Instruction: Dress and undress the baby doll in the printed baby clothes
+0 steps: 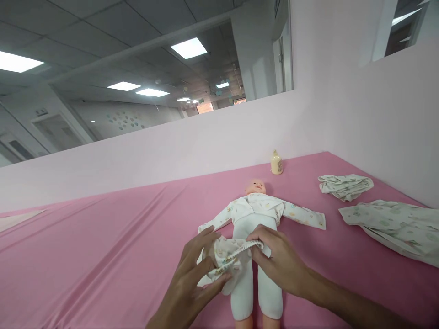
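Note:
A baby doll lies on its back on the pink sheet, head toward the wall, arms spread in a printed white top. Its legs wear white tights. Both my hands hold small printed baby trousers over the doll's left hip. My left hand grips the bunched cloth from the left side with thumb and fingers. My right hand pinches the elastic waistband from the right, resting on the doll's thighs.
A small cream bottle stands near the pale pink wall behind the doll's head. A folded printed garment and a larger printed cloth lie at the right, by the side wall.

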Motion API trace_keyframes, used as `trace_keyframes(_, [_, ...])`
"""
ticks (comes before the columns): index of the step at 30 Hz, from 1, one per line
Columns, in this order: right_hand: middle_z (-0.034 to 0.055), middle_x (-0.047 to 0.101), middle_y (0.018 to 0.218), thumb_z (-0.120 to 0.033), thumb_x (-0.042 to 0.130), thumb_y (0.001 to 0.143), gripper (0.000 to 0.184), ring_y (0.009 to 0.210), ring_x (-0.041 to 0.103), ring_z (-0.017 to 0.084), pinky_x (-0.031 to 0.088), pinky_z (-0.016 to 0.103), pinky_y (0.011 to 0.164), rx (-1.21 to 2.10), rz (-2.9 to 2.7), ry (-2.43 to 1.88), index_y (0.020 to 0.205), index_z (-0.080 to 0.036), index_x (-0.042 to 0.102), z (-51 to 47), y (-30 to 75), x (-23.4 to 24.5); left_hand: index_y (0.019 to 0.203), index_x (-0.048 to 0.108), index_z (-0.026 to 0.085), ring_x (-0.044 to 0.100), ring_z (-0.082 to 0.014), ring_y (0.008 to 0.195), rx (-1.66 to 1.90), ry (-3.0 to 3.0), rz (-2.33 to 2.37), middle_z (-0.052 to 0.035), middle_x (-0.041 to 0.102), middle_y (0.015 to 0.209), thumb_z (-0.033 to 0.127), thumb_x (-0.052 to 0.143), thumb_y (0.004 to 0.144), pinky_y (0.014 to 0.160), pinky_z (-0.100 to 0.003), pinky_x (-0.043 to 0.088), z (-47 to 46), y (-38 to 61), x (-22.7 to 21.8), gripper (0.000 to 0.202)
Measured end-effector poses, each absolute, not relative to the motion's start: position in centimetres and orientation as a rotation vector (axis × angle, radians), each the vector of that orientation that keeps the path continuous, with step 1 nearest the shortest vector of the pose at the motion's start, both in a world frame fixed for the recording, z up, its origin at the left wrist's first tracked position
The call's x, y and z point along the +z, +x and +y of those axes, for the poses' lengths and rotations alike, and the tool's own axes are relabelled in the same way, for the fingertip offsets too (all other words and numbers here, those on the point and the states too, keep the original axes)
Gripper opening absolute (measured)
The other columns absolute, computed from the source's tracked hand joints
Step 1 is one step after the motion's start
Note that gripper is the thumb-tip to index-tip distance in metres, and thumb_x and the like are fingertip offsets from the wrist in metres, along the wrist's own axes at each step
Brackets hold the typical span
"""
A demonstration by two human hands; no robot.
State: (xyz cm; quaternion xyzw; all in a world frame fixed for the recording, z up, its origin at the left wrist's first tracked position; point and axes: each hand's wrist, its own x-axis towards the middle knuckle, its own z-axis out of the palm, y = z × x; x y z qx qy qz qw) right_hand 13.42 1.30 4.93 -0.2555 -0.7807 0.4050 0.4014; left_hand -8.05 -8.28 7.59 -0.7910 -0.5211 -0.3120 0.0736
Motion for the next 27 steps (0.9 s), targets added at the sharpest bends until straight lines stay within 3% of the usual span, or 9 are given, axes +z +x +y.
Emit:
trace_keyframes(3, [-0.0007,0.059,0.083,-0.013,0.047,0.087,0.015,0.081,0.054,0.014,0.042,0.027,0.075,1.138,-1.902,-0.460,0.084,-0.021,0.060,0.7,14.9,8.1,0.091,0.068,0.025,0.052,-0.0261,0.124,-0.992,-2.630,-1.393,-0.0072,0.064,0.118,0.020,0.068,0.081,0.095,-0.032,0.052,-9.8,-8.3,10.9,0.011])
trace_keyframes(6, [-0.0023,0.054,0.077,-0.022,0.048,0.093,0.012,0.072,0.049,0.011,0.040,0.023,0.066,1.270,-1.795,-0.408,0.088,-0.021,0.059,-0.7,16.6,11.3,0.082,0.067,0.023,0.064,-0.0238,0.100,-1.152,-2.742,-1.217,-0.0044,0.070,0.086,0.021,0.063,0.084,0.086,-0.032,0.055,-11.5,-8.0,14.2,0.005])
trace_keyframes(8, [-0.0035,0.050,0.074,-0.027,0.049,0.095,0.011,0.065,0.044,0.009,0.037,0.021,0.059,1.318,-1.765,-0.424,0.093,-0.021,0.058,-2.0,17.7,12.8,0.079,0.067,0.023,0.066,-0.0220,0.085,-1.218,-2.714,-1.208,-0.0034,0.069,0.079,0.020,0.062,0.083,0.078,-0.030,0.056,-12.6,-7.7,15.8,0.007])
trace_keyframes(12, [-0.0049,0.044,0.073,-0.031,0.051,0.095,0.013,0.059,0.036,0.007,0.032,0.020,0.052,1.376,-1.788,-0.429,0.102,-0.022,0.057,-4.4,19.5,14.5,0.075,0.062,0.022,0.063,-0.0213,0.078,-1.368,-2.631,-1.194,-0.0038,0.064,0.073,0.019,0.060,0.083,0.072,-0.033,0.056,-14.4,-7.9,17.4,0.009])
trace_keyframes(18, [-0.0039,0.046,0.071,-0.039,0.051,0.094,0.022,0.057,0.040,0.009,0.036,0.021,0.051,1.223,-1.839,-0.503,0.110,-0.025,0.058,-6.8,22.1,16.8,0.065,0.062,0.019,0.060,-0.0229,0.095,-1.716,-2.527,-0.916,-0.0036,0.061,0.090,0.032,0.066,0.083,0.084,-0.041,0.054,-14.9,-7.4,18.5,0.022])
trace_keyframes(22, [0.0035,0.059,0.099,-0.035,0.049,0.094,0.024,0.087,0.057,0.016,0.048,0.030,0.074,0.874,-2.023,-0.551,0.113,-0.027,0.062,-7.8,23.1,17.8,0.061,0.053,0.018,0.059,-0.0178,0.079,-1.919,-2.815,-0.823,0.0008,0.051,0.062,0.041,0.062,0.086,0.079,-0.037,0.051,-13.9,-4.1,18.9,0.035])
trace_keyframes(25, [0.0064,0.052,0.127,-0.038,0.059,0.088,0.028,0.117,0.050,0.024,0.045,0.038,0.094,0.760,-2.209,-0.488,0.114,-0.028,0.065,-9.2,23.4,17.6,0.065,0.057,0.019,0.058,-0.0183,0.075,-1.685,-2.981,-1.002,0.0002,0.050,0.058,0.039,0.064,0.086,0.078,-0.038,0.049,-13.4,-1.4,19.0,0.029])
trace_keyframes(27, [0.0059,0.052,0.131,-0.040,0.067,0.083,0.037,0.123,0.047,0.025,0.043,0.039,0.097,0.806,-2.292,-0.440,0.117,-0.028,0.064,-10.2,23.5,17.3,0.067,0.060,0.019,0.056,-0.0193,0.076,-1.433,-3.070,-1.136,-0.0023,0.054,0.062,0.044,0.065,0.084,0.078,-0.038,0.048,-13.5,-0.1,19.2,0.031])
